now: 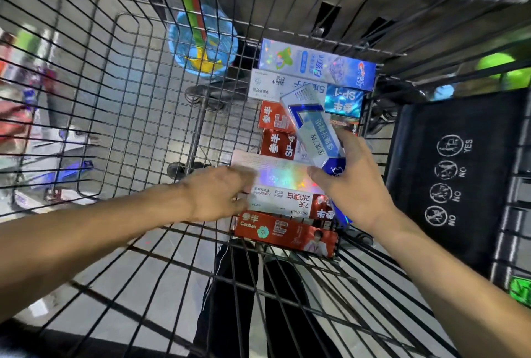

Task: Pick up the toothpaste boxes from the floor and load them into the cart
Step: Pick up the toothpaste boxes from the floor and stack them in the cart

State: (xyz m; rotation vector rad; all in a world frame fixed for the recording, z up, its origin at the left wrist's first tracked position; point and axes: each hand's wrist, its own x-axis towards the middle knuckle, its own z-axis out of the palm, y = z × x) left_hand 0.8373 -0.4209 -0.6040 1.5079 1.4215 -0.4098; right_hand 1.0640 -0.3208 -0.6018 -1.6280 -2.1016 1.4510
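Both my hands are inside the black wire cart [120, 116]. My right hand [352, 182] grips a white and blue toothpaste box [313, 128], tilted above the stack. My left hand [221, 194] holds the left end of a shiny holographic box [275, 169] lying flat. Several toothpaste boxes lie side by side along the cart's right side: a silver-blue one [316, 63] at the far end, a white one [275, 84], red ones [274, 117] in the middle, and a red Canban box [284, 232] nearest me.
The cart's black child-seat flap [448, 173] with white warning icons stands on the right. The left half of the cart floor is bare wire. Through the mesh lie a blue toy [201, 41] and blurred packages [17, 116] on the grey floor.
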